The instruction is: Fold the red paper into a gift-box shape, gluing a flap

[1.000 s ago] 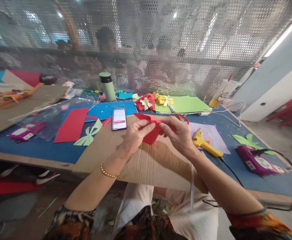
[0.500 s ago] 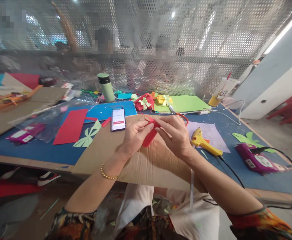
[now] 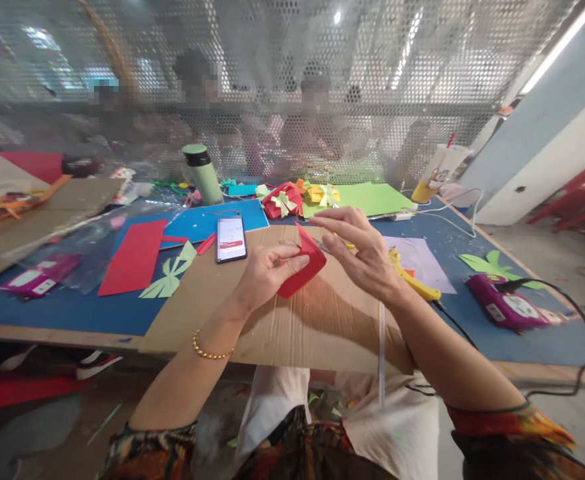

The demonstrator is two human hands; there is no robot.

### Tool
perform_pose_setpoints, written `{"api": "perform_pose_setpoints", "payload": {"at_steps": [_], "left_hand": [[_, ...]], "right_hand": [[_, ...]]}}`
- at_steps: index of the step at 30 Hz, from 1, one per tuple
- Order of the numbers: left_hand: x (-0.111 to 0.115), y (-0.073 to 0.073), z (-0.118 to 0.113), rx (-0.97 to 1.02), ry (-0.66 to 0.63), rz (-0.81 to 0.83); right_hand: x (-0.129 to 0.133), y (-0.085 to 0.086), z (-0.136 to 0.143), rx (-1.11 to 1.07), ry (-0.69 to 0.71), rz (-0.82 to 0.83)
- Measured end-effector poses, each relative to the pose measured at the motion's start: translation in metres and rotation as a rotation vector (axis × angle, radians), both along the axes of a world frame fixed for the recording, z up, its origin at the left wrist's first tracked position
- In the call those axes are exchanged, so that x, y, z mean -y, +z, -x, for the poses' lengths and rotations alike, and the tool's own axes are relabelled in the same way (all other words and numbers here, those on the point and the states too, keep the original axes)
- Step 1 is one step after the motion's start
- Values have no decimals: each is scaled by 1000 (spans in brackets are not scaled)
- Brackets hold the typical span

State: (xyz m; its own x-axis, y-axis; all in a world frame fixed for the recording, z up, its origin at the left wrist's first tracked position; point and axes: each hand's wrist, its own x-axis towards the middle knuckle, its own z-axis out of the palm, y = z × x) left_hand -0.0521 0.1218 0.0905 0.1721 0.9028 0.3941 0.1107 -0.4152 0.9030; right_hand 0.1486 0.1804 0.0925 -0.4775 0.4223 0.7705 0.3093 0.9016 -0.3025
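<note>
A folded piece of red paper is pinched between the thumb and fingers of my left hand, above a cardboard sheet. One pointed corner of it sticks up. My right hand hovers just to the right of the paper, apart from it, with fingers spread and nothing in them. Beside my right wrist lies a yellow glue gun, partly hidden by that hand. A phone with a lit screen lies left of the paper.
A red sheet and a pale green paper bow lie on the left. At the back stand a green bottle and a drink cup, with green sheets between them. A purple power strip sits right, its black cable running off the table.
My right hand has let go of the red paper and moved up and right, its fingers opening. The left hand keeps hold, and the paper now shows more of its folded shape.
</note>
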Motion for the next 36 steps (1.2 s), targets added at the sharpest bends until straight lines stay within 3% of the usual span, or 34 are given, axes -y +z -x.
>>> {"api": "perform_pose_setpoints", "payload": {"at_steps": [4, 10, 18, 26, 32, 36], "left_hand": [[4, 3, 4, -52, -148, 100], [2, 0, 7, -131, -179, 149], [1, -5, 9, -58, -198, 273], [-1, -2, 8, -59, -190, 187], [-2, -4, 7, -46, -190, 165], [-5, -10, 8, 25, -130, 194]], "right_hand": [[-7, 12, -10, 80, 218, 171], [-17, 6, -8, 116, 444, 280], [-22, -7, -2, 121, 424, 306], [-24, -9, -1, 132, 432, 328], [-25, -10, 0, 142, 376, 256], [-21, -8, 0, 6, 297, 146]]}}
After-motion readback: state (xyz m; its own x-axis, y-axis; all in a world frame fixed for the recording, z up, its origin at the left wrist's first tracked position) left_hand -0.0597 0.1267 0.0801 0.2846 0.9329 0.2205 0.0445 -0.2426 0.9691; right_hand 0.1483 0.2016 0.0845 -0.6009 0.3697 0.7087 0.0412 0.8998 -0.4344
